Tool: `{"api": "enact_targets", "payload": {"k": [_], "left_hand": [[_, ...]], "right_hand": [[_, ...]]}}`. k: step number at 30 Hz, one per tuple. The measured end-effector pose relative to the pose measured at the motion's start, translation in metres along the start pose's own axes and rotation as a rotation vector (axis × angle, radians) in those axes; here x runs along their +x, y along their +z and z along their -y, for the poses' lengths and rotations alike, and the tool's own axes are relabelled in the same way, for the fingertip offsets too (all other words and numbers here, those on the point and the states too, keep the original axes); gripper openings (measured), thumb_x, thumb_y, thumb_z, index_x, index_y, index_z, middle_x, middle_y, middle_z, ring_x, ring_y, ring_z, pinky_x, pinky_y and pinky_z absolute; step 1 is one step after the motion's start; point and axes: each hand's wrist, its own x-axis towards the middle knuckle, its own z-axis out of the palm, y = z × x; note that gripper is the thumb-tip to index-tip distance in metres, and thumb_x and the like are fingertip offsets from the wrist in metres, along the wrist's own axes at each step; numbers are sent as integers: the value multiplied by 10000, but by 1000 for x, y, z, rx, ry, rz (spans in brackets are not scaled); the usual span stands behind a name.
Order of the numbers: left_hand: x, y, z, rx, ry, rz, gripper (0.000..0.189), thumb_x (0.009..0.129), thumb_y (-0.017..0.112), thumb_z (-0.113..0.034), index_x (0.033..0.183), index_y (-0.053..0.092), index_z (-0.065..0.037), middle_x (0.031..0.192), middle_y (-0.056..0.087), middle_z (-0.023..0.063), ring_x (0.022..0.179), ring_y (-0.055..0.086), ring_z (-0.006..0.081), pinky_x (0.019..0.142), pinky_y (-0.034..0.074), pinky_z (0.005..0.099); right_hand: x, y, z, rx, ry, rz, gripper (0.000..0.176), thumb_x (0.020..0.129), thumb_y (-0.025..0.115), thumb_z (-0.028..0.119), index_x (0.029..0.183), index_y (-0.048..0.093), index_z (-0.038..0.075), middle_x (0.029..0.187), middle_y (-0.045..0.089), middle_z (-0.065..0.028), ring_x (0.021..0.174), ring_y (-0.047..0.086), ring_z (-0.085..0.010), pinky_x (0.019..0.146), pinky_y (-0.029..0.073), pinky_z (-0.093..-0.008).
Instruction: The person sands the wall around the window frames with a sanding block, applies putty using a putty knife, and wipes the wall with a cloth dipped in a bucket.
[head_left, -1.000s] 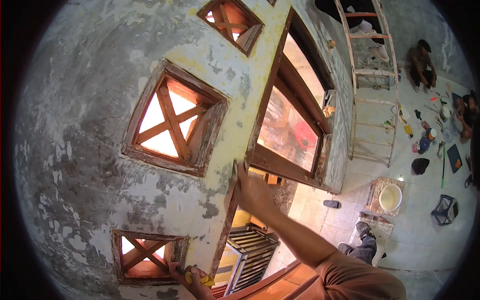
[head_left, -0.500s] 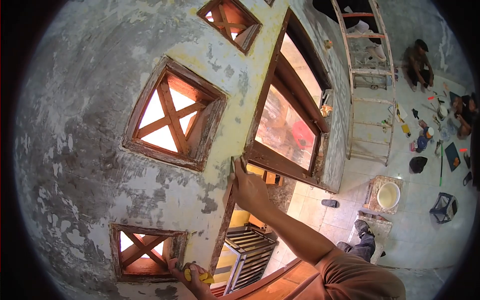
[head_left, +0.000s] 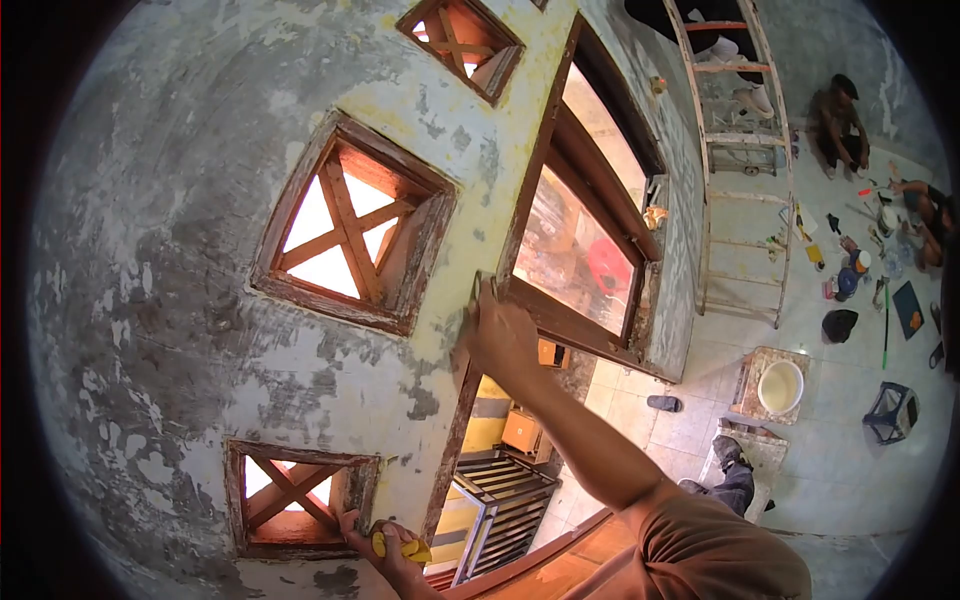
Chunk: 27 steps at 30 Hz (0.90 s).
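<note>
My right hand (head_left: 503, 340) is up on the patchy wall (head_left: 190, 300), fingers bent against the pale yellowish strip between the middle X-barred opening (head_left: 350, 231) and the big brown window frame (head_left: 575, 328). Something dark and thin shows by the fingertips; can't tell if I'm gripping it. My left hand (head_left: 400, 570) is lower, fingers wrapped around a yellow item (head_left: 416, 551), just beside the lower X-barred opening (head_left: 288, 491). Off right: tall ladder (head_left: 742, 139), pale bucket (head_left: 780, 388), green stick (head_left: 885, 330) on the floor, one person (head_left: 838, 130) sitting, another person (head_left: 930, 215) near the edge of view.
</note>
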Motion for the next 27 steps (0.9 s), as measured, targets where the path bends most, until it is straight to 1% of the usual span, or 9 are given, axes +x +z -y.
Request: {"api": "enact_targets", "payload": {"k": [3,6,9,11,17,20,23,24,27], "left_hand": [[2,3,7,-7,-5,-6,473,857,521,-102,1296,348,-132,610,413,0,529,409,100,527,384,234],[3,-6,10,16,60,35,472,854,513,-90,1295,348,-128,614,413,0,529,408,105,533,379,231],[-1,2,-2,-23,-21,-2,538,824,629,-156,1276,337,-144,614,413,8,536,429,120,529,388,247],[-1,6,-3,-14,5,3,458,855,498,-70,1285,352,-123,621,408,-5,547,411,100,542,370,227],[-7,21,-16,8,-1,-28,458,846,475,-37,1278,358,-134,662,404,3,556,403,99,540,363,236],[-5,21,-13,0,-6,-62,464,845,477,-34,1282,358,-138,662,405,3,556,399,96,543,361,234],[-4,20,-8,-20,0,-69,471,845,480,-37,1288,358,-139,643,400,-3,554,397,93,544,360,232],[-5,20,-10,1,-17,-81,479,845,494,-48,1294,356,-142,629,395,-7,551,400,90,544,361,232],[-5,19,-9,4,1,-64,483,845,507,-58,1296,356,-141,628,399,-7,545,403,90,542,362,231]], "right_hand": [[-33,-3,5,-15,-7,95,428,893,543,196,1222,489,-71,649,606,-235,601,607,-424,547,464,-514],[-2,-2,-8,-3,-51,21,455,898,529,201,1250,470,-80,629,601,-241,576,608,-420,540,471,-521],[3,1,-3,3,-73,-42,464,896,529,212,1242,472,-91,606,599,-232,546,605,-416,518,471,-525],[-23,-5,2,5,21,118,427,896,526,209,1201,497,-89,617,601,-236,572,610,-414,536,478,-508],[6,-9,-1,-17,-32,80,481,908,524,224,1270,437,-80,612,604,-221,580,612,-411,545,484,-502],[-20,-7,2,-8,-89,32,370,896,525,136,1194,493,-80,646,597,-253,551,584,-423,534,452,-522],[-13,1,-12,58,-175,-29,395,892,525,126,1222,466,-82,636,593,-251,546,585,-422,523,448,-519],[3,-10,-6,34,-59,94,414,898,527,139,1247,451,-73,627,590,-246,557,590,-426,533,452,-515],[2,-6,1,63,11,90,425,908,526,161,1256,447,-70,618,587,-239,562,591,-424,533,451,-516]]}}
